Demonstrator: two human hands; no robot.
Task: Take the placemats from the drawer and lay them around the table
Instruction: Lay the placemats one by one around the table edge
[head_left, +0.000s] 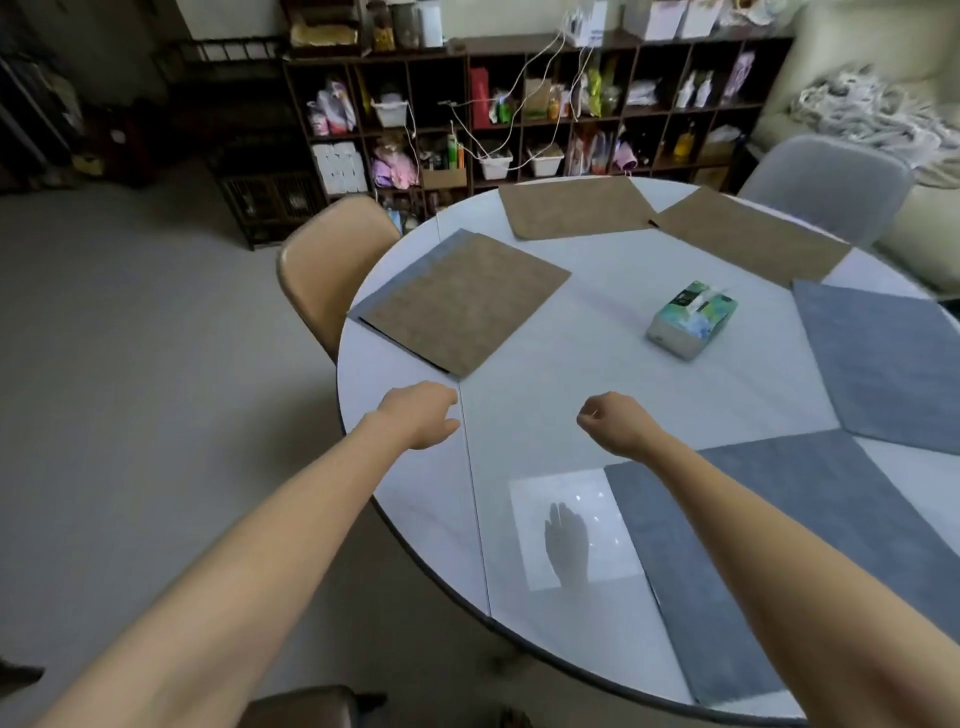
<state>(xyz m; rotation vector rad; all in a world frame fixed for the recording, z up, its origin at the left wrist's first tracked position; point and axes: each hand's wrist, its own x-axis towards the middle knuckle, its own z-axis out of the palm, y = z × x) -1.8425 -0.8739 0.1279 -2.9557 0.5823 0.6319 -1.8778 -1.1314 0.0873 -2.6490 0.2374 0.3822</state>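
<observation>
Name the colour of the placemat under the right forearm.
Grey placemat, seen best in the head view.

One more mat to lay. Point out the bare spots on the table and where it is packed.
Bare top lies at the near edge of the table, between the stacked brown mat on the left and the near grey mat. The middle is free around the tissue box. The far rim is crowded: two brown mats meet corner to corner, then a grey mat.
</observation>
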